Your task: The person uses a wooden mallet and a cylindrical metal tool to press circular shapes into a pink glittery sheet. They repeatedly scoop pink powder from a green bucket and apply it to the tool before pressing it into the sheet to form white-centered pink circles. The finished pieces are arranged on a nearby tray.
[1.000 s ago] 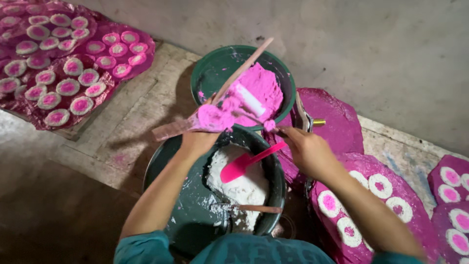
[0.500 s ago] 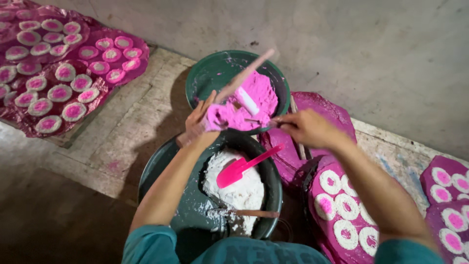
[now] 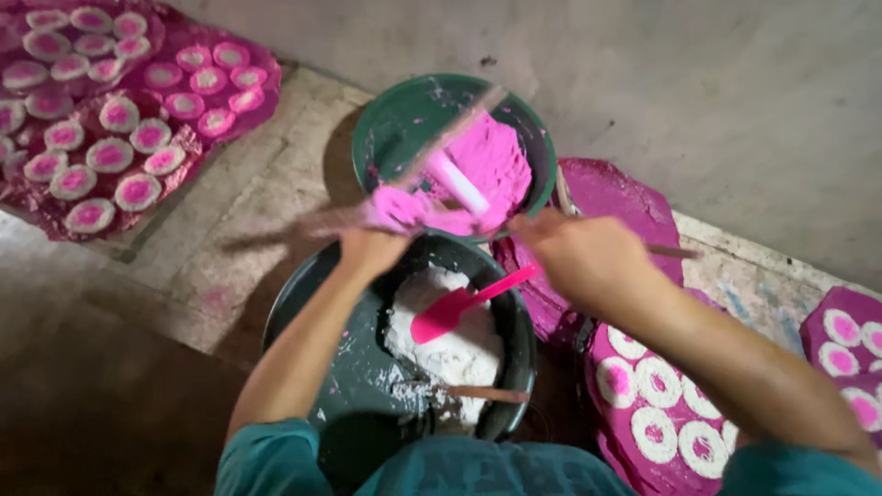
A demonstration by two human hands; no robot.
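My left hand (image 3: 370, 246) is closed on a lump of pink dough (image 3: 404, 209), held above the near rim of the green bowl (image 3: 395, 129), which holds more pink dough. My right hand (image 3: 574, 257) is closed around a thin stick (image 3: 675, 251); motion blur hides the finer grip. Below both hands, the dark basin (image 3: 344, 367) holds white dough (image 3: 455, 344) with a pink spatula (image 3: 459, 308) resting on it. Pink-and-white discs (image 3: 110, 154) lie on pink sheets on the floor.
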